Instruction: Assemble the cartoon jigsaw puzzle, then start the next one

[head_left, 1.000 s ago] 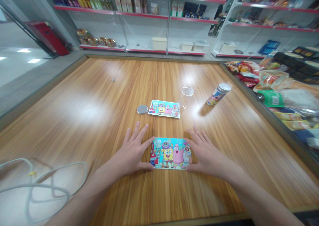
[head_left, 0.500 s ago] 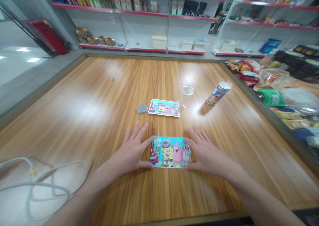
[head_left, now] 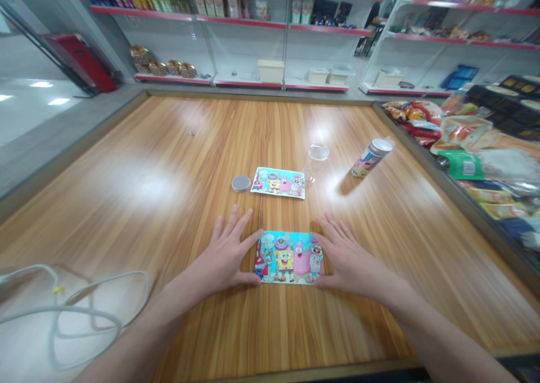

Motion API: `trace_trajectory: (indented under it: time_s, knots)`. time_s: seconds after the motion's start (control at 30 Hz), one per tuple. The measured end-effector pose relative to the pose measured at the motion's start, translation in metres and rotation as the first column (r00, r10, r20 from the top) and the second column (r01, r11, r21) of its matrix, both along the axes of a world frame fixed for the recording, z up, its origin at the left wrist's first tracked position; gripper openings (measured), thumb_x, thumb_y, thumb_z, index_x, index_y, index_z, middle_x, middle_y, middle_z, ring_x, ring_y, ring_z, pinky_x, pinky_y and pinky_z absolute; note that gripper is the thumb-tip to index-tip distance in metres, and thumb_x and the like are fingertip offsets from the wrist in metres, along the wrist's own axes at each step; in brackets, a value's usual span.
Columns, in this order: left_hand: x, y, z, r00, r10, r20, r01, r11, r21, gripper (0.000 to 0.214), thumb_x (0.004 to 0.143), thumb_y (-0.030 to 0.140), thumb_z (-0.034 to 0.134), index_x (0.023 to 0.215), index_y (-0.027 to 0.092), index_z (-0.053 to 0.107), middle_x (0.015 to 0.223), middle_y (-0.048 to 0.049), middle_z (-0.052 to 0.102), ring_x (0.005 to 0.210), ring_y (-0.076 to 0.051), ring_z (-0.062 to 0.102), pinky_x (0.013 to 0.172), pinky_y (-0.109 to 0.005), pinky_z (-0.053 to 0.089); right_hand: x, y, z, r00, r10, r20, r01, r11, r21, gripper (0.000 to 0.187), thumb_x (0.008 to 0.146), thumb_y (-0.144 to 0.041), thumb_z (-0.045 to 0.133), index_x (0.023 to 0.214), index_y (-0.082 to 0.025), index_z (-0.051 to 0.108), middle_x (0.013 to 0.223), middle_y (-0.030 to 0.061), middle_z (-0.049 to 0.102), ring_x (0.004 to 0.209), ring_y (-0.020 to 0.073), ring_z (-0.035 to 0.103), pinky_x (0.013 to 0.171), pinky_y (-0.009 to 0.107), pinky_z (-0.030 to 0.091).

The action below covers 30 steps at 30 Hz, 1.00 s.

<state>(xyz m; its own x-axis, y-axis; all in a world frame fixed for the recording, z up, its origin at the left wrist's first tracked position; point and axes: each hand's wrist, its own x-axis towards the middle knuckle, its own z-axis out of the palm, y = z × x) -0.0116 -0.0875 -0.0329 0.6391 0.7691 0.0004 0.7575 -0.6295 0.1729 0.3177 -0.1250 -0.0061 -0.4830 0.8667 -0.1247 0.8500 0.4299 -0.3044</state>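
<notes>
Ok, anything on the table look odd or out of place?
A tiny stray bit, too small to identify, lies alone toward the far left. The far card sits slightly askew to the near card.

Your fingers (head_left: 251, 240) partly hide the near card (head_left: 291, 257), your view's left edge cuts off the pale cable (head_left: 86, 311), and a speck (head_left: 192, 133) on the bench (head_left: 413, 220) is too small to identify.

Near card (head_left: 289, 258), turquoise with yellow, pink and red cartoon figures; far card (head_left: 278, 183), same pattern, white-edged; disc (head_left: 241, 183), silver-grey; right canister (head_left: 366, 163), blue-and-yellow print; desk (head_left: 337, 327), brown wood grain.
</notes>
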Motion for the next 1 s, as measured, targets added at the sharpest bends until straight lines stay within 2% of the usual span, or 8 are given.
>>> trace_trajectory:
  time_s: [0.27, 0.6, 0.8, 0.9, 1.0]
  knots:
    - [0.000, 0.000, 0.003, 1.000, 0.001, -0.020, -0.001, 1.000, -0.017, 0.097, 0.070, 0.070, 0.078, 0.150, 0.026, 0.045, 0.168, -0.0206, 0.005, 0.151, -0.054, -0.003, 0.114, -0.077, 0.016, 0.002, 0.000, -0.001, 1.000, -0.004, -0.002, 0.004, 1.000, 0.003, 0.085, 0.070, -0.047, 0.082, 0.144, -0.021, 0.049, 0.160, 0.0173, 0.030, 0.153, 0.0435, 0.015, 0.122, 0.064, 0.016]
    - [-0.001, 0.001, 0.006, 0.999, 0.028, -0.027, -0.028, 0.999, -0.025, 0.099, 0.065, 0.072, 0.080, 0.147, 0.026, 0.050, 0.168, -0.0186, 0.008, 0.150, -0.055, -0.002, 0.114, -0.077, 0.015, 0.003, 0.000, 0.001, 1.000, -0.012, 0.003, 0.012, 1.000, 0.009, 0.085, 0.070, -0.050, 0.081, 0.144, -0.024, 0.048, 0.158, 0.0164, 0.034, 0.153, 0.0444, 0.015, 0.121, 0.067, 0.019]
    - [-0.001, 0.001, 0.005, 0.999, 0.032, -0.035, -0.032, 0.999, -0.013, 0.098, 0.066, 0.073, 0.078, 0.147, 0.027, 0.050, 0.168, -0.0196, 0.008, 0.151, -0.053, -0.004, 0.114, -0.078, 0.013, 0.003, 0.001, 0.000, 1.000, -0.020, 0.017, 0.020, 1.000, 0.003, 0.085, 0.071, -0.050, 0.080, 0.145, -0.023, 0.048, 0.159, 0.0172, 0.033, 0.152, 0.0449, 0.017, 0.121, 0.066, 0.018]
    - [-0.003, 0.005, 0.000, 0.998, 0.046, -0.030, -0.047, 0.998, -0.036, 0.098, 0.070, 0.075, 0.074, 0.151, 0.028, 0.045, 0.168, -0.0196, 0.008, 0.151, -0.053, -0.003, 0.113, -0.077, 0.015, 0.004, 0.005, -0.003, 1.000, -0.022, 0.021, 0.022, 1.000, -0.001, 0.086, 0.075, -0.050, 0.078, 0.149, -0.022, 0.045, 0.160, 0.0189, 0.031, 0.152, 0.0439, 0.017, 0.121, 0.065, 0.020]
    - [-0.006, 0.012, -0.008, 0.999, 0.044, -0.012, -0.045, 0.995, -0.088, 0.100, 0.076, 0.073, 0.070, 0.157, 0.029, 0.033, 0.168, -0.0188, 0.007, 0.152, -0.052, 0.002, 0.114, -0.075, 0.020, 0.007, 0.011, -0.007, 0.999, -0.027, 0.017, 0.027, 1.000, -0.009, 0.088, 0.077, -0.050, 0.076, 0.152, -0.020, 0.041, 0.161, 0.0215, 0.028, 0.153, 0.0424, 0.018, 0.121, 0.061, 0.023]
